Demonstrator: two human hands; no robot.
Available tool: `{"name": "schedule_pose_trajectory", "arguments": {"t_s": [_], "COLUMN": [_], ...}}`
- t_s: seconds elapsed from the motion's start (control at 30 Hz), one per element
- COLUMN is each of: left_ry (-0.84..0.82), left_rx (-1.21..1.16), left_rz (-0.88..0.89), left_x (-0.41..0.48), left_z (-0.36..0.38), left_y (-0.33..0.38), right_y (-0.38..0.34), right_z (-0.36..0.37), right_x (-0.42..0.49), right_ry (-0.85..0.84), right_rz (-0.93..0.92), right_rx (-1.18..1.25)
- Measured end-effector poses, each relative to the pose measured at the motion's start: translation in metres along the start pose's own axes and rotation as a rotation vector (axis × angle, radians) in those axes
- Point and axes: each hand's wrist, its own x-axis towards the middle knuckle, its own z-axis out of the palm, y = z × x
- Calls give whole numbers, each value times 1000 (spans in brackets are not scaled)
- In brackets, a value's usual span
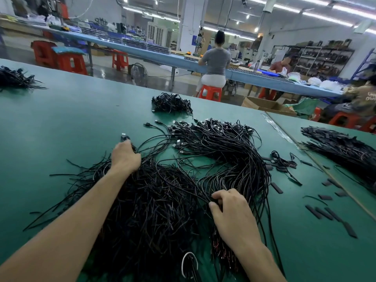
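Note:
A big tangled heap of thin black USB cables (213, 151) covers the middle of the green table (71, 119). My left hand (125, 156) reaches forward over the heap's left side, fingers curled round a cable whose plug end (124, 137) sticks out past them. My right hand (230, 212) lies on the near right of the heap, its fingers and thumb pinching a few cables together. A white loop (189, 265) lies among the cables near the front edge.
A small cable bundle (172, 103) sits further back, another at far left (14, 78), a long one at right (341, 149). Short black sleeve pieces (325, 214) lie scattered at right. People sit on red stools (210, 93) at benches beyond.

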Motion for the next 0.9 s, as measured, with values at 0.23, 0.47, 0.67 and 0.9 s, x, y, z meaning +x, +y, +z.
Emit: {"name": "schedule_pose_trajectory", "arguments": {"t_s": [0.23,0.47,0.67,0.9], "left_ry": [-2,-538,-186,319], "left_rx": [-13,113,161,-514], "left_rz": [325,720,688,619], "left_x": [-35,-63,-66,-88], "left_z": [10,10,20,-16], "left_y": [11,29,26,45], "right_y": [-20,-27,-27,14], "right_z": [8,1,-22,-22], "right_x": [12,16,16,18], "right_ry": [-58,1,324,209], "right_rz": [-53,3,58,251], "right_rx": [-220,179,644,-12]}}
